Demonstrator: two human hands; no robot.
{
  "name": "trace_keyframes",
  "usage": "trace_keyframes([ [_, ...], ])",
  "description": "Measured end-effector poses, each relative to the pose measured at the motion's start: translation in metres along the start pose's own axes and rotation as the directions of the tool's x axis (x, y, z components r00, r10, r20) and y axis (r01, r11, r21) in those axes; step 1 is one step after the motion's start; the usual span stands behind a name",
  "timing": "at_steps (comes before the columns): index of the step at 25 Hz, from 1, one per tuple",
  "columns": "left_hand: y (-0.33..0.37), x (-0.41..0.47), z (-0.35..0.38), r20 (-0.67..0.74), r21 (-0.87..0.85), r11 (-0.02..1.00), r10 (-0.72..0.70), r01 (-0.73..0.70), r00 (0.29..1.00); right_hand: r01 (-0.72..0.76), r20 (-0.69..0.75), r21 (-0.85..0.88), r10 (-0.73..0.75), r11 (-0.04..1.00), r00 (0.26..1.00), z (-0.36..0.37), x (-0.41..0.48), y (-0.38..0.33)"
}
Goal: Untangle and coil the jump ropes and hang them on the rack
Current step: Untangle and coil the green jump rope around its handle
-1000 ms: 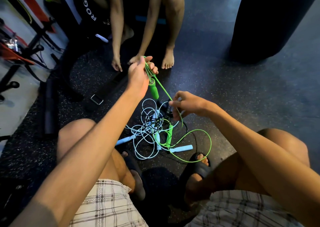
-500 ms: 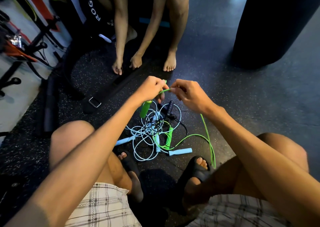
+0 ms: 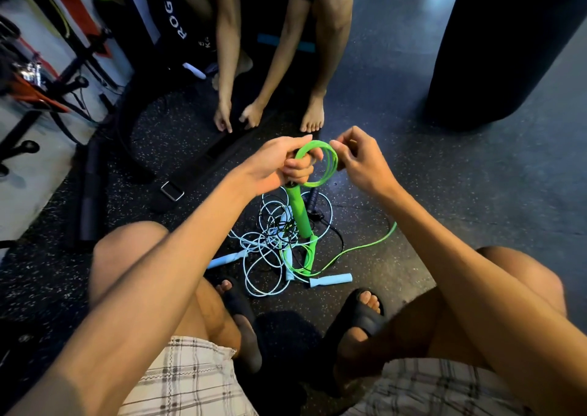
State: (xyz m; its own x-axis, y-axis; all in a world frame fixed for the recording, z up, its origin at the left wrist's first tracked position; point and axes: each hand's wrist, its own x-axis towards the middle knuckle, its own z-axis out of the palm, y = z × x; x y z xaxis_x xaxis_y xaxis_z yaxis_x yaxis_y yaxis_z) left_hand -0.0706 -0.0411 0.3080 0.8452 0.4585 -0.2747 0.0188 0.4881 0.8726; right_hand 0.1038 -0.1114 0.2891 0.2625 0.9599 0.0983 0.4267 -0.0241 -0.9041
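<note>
The left hand, grip closed, holds a bright green jump rope wound into small loops above the floor, its handle dangling; the right hand pinches the coil over tangled white and black ropes.

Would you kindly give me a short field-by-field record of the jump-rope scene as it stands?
left hand: grips green coil; green handle hangs below
right hand: pinches the coil's right side
green cord: trails to floor at right
floor pile: pale blue and black ropes, tangled
hung on rack: nothing visible
</note>
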Motion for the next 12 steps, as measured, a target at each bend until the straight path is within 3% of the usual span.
trace_keyframes([
  [3, 0.004, 0.000, 0.000, -0.023, -0.205, 0.973, 0.106, -0.109, 0.994, -0.120, 0.080, 0.080, 0.114, 0.990, 0.990, 0.005, -0.001, 0.005],
  [7, 0.008, 0.004, -0.002, -0.251, -0.337, 0.885, 0.245, -0.322, 0.937, -0.282, 0.297, -0.024, 0.276, 0.959, 0.914, 0.015, -0.010, 0.010],
  [10, 0.008, 0.009, -0.016, -0.469, -0.237, 0.844, 0.335, -0.482, 0.817, -0.333, 0.487, -0.148, 0.362, 0.931, 0.795, 0.018, -0.021, 0.007],
  [12, 0.006, 0.011, -0.026, -0.577, -0.007, 0.863, 0.409, -0.505, 0.707, -0.307, 0.584, -0.172, 0.348, 0.936, 0.733, 0.021, -0.027, 0.006],
])
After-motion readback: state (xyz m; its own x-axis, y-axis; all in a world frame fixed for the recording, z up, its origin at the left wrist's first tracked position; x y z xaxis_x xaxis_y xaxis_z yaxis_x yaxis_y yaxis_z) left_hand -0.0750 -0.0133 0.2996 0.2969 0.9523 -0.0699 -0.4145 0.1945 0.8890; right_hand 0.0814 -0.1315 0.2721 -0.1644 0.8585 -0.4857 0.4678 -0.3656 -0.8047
